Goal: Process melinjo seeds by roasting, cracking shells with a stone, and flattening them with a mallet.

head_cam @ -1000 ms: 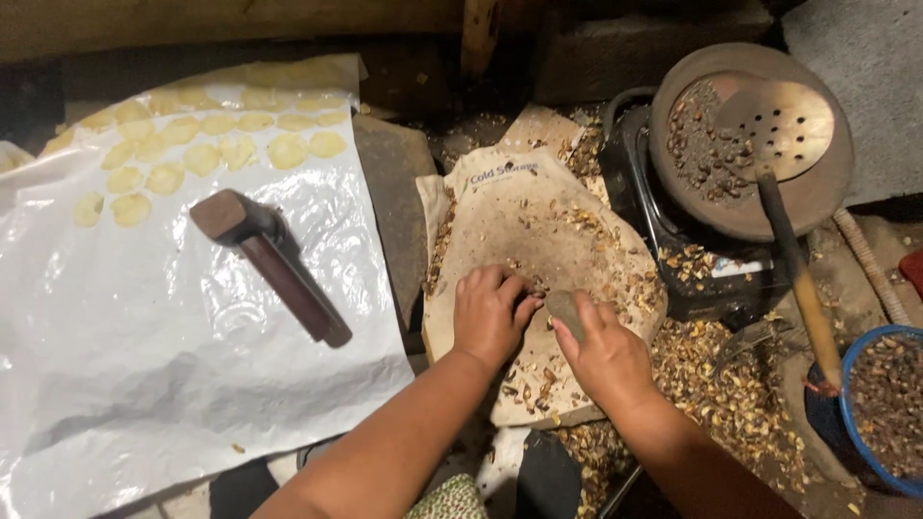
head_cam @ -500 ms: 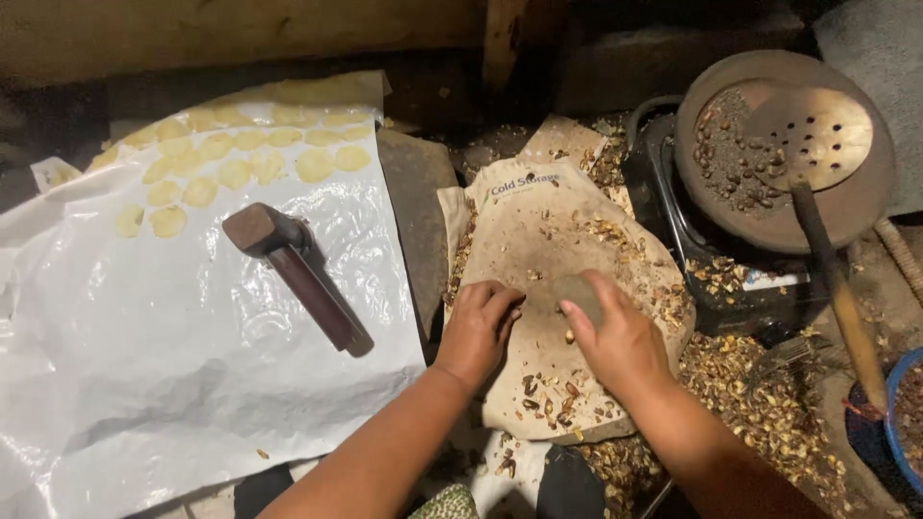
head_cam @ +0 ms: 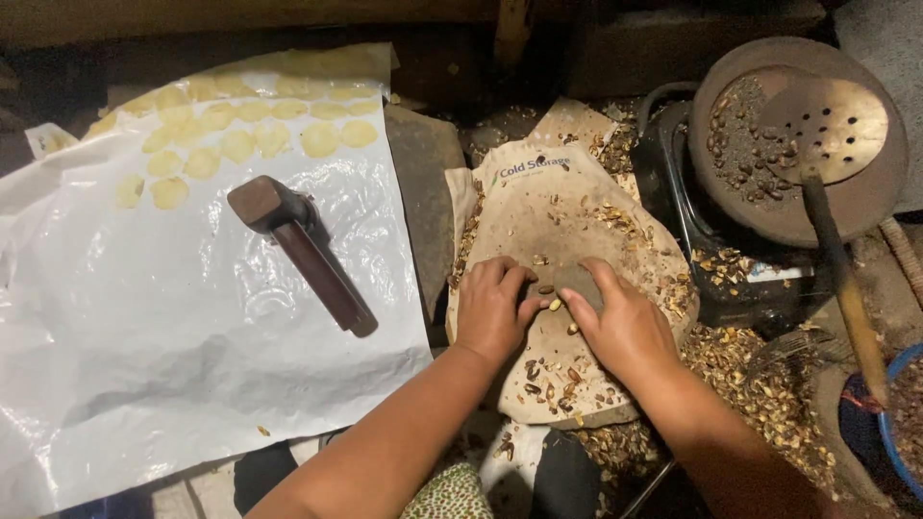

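A tan sack (head_cam: 548, 207) lies spread over a low block, strewn with brown nut shells and kernels. My left hand (head_cam: 492, 309) rests palm down on it, fingers curled around a small kernel. My right hand (head_cam: 620, 322) lies beside it, fingers wrapped over a grey stone (head_cam: 567, 279) pressed on the sack. The two hands almost touch at the fingertips. A dark wooden mallet (head_cam: 303, 250) lies to the left on a white plastic sheet (head_cam: 163, 365), apart from both hands.
Rows of flat yellow pieces (head_cam: 221, 130) sit at the sheet's far edge. At the right a round pan (head_cam: 735, 178) holds dark nuts and a perforated metal ladle (head_cam: 827, 120). Shell litter (head_cam: 760, 384) covers the ground by a blue bowl (head_cam: 894, 423).
Both hands have shifted slightly on the sack, the right one closing over the stone. The camera view has drifted, so everything sits a little lower and to the right.
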